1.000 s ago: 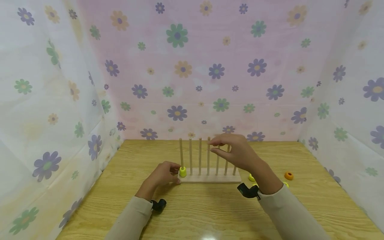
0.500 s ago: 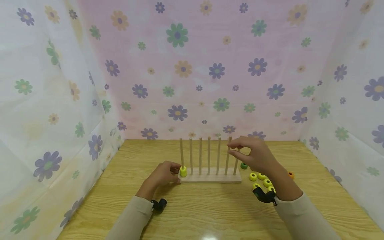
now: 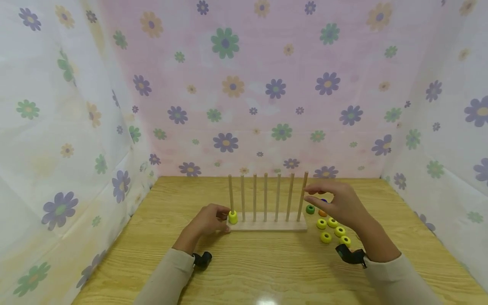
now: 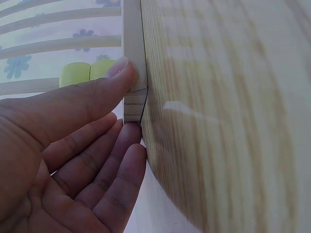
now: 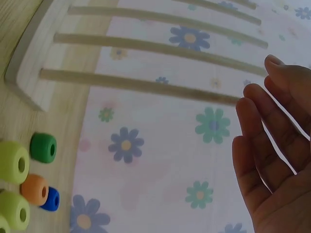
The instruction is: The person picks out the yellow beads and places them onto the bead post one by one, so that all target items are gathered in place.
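Note:
A wooden peg rack [image 3: 267, 225] with several upright pegs stands on the table. Two yellow beads [image 4: 75, 74] are stacked low on its leftmost peg. My left hand [image 3: 209, 221] holds the left end of the rack's base, thumb on the front edge and fingertips at the end face, as the left wrist view shows. Beside the top half of the rightmost peg [image 3: 303, 197] is my right hand [image 3: 343, 203], thumb and fingers apart and nothing between them. In the right wrist view its fingers [image 5: 252, 116] reach close to that peg's tip.
Right of the rack lie several loose yellow beads [image 3: 325, 237], a green bead [image 3: 310, 209], an orange bead [image 5: 35, 190] and a blue bead [image 5: 51, 199]. Flowered cloth [image 3: 251, 84] walls in the wooden table [image 3: 244, 267] at the back and both sides.
My right hand has moved right along the pegs, from the fourth peg to the rightmost one, uncovering the loose beads. The left hand and the rack have stayed put.

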Available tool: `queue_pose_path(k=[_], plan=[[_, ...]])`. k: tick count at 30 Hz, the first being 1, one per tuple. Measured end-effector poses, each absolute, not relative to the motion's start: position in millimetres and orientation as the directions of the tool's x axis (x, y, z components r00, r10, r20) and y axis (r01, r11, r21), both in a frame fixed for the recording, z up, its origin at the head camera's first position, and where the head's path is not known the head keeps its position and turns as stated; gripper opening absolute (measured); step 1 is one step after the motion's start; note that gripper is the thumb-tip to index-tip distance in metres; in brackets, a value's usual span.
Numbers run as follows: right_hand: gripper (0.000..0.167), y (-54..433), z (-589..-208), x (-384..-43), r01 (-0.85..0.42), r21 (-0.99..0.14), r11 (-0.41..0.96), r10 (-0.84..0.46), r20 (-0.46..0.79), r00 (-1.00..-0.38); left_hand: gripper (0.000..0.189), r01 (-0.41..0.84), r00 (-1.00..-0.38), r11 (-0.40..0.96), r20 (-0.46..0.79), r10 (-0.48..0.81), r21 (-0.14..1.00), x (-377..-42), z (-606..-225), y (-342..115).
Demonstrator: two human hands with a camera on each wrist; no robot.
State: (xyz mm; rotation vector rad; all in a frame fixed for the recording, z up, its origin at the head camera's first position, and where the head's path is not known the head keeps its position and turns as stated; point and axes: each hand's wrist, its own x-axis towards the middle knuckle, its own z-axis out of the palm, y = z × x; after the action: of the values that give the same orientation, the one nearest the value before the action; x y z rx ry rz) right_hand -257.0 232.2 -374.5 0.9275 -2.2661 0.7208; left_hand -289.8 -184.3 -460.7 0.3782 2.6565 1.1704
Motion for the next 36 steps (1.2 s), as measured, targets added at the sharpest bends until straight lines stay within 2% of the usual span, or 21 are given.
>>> queue_pose_path(k=[14, 18, 21, 25, 28, 36], plan=[[0.033, 285, -396, -253, -0.631, -0.317, 0.708, -0.352, 0.616, -0.704, 0.066, 0.147, -0.945, 0.656, -0.092, 0.315, 0.74, -291, -461, -185], [0.028, 303, -404, -254, -0.612, -0.328, 0.72, -0.353, 0.585, -0.73, 0.066, 0.155, -0.944, 0.658, -0.086, 0.319, 0.737, -291, -462, -186], [0.022, 317, -411, -255, -0.577, -0.356, 0.735, -0.351, 0.529, -0.772, 0.066, 0.163, -0.941, 0.656, -0.083, 0.327, 0.737, -292, -462, -185], [0.019, 333, -415, -255, -0.486, -0.459, 0.743, -0.318, 0.397, -0.861, 0.066, 0.163, -0.942, 0.654, -0.081, 0.326, 0.738, -292, -462, -185], [0.024, 345, -419, -256, -0.406, -0.562, 0.72, -0.293, 0.284, -0.913, 0.065, 0.157, -0.944, 0.653, -0.081, 0.319, 0.741, -291, -461, -186], [0.036, 380, -437, -258, -0.339, -0.715, 0.611, -0.306, 0.182, -0.934, 0.066, 0.169, -0.943, 0.652, -0.071, 0.325, 0.74, -291, -463, -186]])
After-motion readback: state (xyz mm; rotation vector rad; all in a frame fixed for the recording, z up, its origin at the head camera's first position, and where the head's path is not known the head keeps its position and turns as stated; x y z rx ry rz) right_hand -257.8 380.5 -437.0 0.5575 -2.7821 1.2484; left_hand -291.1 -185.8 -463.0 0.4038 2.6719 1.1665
